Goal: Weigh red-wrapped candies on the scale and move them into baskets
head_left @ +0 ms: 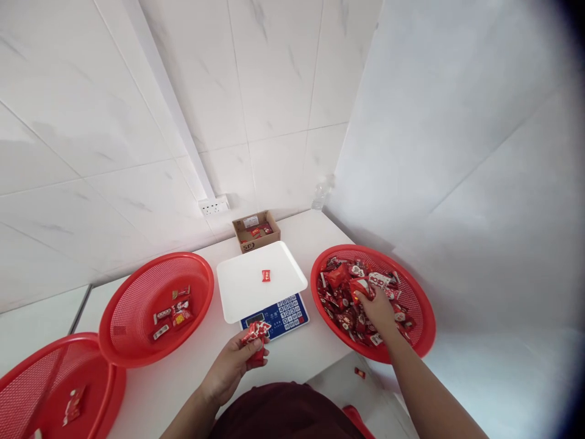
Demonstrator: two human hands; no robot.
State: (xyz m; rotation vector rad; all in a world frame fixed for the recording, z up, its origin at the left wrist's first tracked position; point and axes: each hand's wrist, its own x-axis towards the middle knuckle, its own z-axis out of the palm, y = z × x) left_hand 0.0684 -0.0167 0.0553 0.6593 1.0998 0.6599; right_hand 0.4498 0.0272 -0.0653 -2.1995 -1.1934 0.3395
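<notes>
You face a tiled wall [283, 67], where a white cable cover [169, 91] slants down to a socket [212, 206]; a pale side wall [457, 134] rises on your right, with clear plastic [322, 192] near the corner.

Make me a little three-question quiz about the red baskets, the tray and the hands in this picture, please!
1. True or false: the left hand is inside the cardboard box.

2. Choose one: how many packets lie on the white tray?
a) one
b) four
c) nine

3. Fill in the gap: the white tray partly covers a blue ____ with number buttons.

Key:
1. False: it is by the scale, holding something in red wrapping.
2. a
3. scale
</notes>
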